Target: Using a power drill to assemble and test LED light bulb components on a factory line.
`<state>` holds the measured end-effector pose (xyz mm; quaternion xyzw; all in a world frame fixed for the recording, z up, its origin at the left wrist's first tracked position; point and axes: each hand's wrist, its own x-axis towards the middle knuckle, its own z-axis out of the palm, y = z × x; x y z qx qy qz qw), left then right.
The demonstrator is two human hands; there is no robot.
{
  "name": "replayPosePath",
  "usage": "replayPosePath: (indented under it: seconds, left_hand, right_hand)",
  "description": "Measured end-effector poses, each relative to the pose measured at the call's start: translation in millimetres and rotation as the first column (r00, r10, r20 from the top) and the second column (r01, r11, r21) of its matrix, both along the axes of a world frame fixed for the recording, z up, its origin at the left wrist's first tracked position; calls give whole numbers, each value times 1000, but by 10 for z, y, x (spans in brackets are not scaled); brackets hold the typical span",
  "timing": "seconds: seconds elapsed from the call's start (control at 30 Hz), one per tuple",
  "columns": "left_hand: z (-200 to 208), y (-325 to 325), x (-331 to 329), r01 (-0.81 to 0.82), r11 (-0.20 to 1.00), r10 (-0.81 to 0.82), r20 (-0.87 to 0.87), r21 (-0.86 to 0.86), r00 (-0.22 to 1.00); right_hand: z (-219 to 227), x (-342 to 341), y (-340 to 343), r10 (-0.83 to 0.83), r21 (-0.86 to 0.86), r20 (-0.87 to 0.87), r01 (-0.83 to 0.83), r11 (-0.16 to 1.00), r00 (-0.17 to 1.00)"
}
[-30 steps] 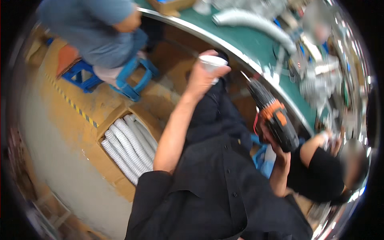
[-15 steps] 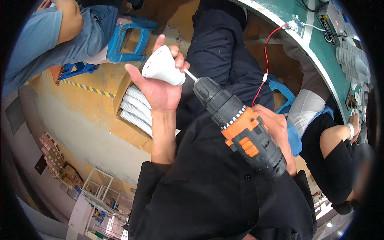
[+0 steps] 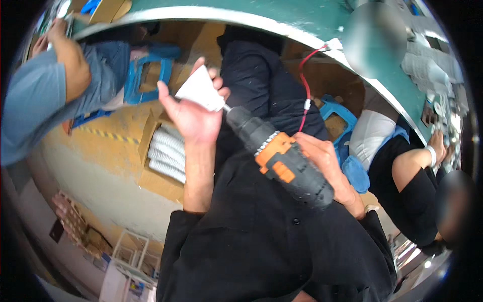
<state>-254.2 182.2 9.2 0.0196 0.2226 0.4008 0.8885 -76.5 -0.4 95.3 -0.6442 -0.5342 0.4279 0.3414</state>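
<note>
A white, flared plastic part (image 3: pixel 200 90), shaped like a funnel or nozzle, rests in my left hand (image 3: pixel 197 121). The fingers curl behind it while the thumb stands out to the side. My right hand (image 3: pixel 318 155) grips a black and orange power drill (image 3: pixel 276 158); its handle is hidden under the drill body and hand. The drill's bit (image 3: pixel 227 107) meets the narrow end of the white part; how far it reaches in cannot be made out. A red cable (image 3: pixel 303 75) runs from the table edge down toward the drill.
A cardboard box (image 3: pixel 146 168) of white corrugated hoses (image 3: pixel 168 153) stands on the floor at left. The green table (image 3: pixel 271 11) curves across the far side. Co-workers sit on both sides, with blue stools (image 3: pixel 135 83) nearby. Grey parts (image 3: pixel 427 65) lie stacked at right.
The drill's bit has come closer to the white part and now meets its narrow end. The view has shifted, showing more of the table. Both hands keep their hold.
</note>
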Motion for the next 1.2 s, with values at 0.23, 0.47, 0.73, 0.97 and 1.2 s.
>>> replayPosePath:
  seconds: [0.23, 0.47, 0.73, 0.97, 1.2]
  left_hand:
    - [213, 138, 87, 17, 987, 57, -454, 157, 889]
    - [349, 273, 469, 146, 901, 31, -396, 408, 918]
    - [268, 483, 503, 191, 847, 46, -426, 496, 903]
    - [178, 691, 488, 260, 920, -231, -130, 292, 964]
    - [410, 364, 660, -60, 920, 220, -382, 388, 897]
  right_hand:
    - [-98, 64, -5, -30, 156, -8, 31, 987, 1000]
    - [67, 176, -59, -181, 173, -68, 190, 966, 981]
    - [75, 80, -28, -204, 194, -81, 216, 957, 976]
    - [84, 46, 26, -208, 54, 74, 205, 977, 975]
    - [74, 110, 185, -122, 154, -161, 147, 977, 979]
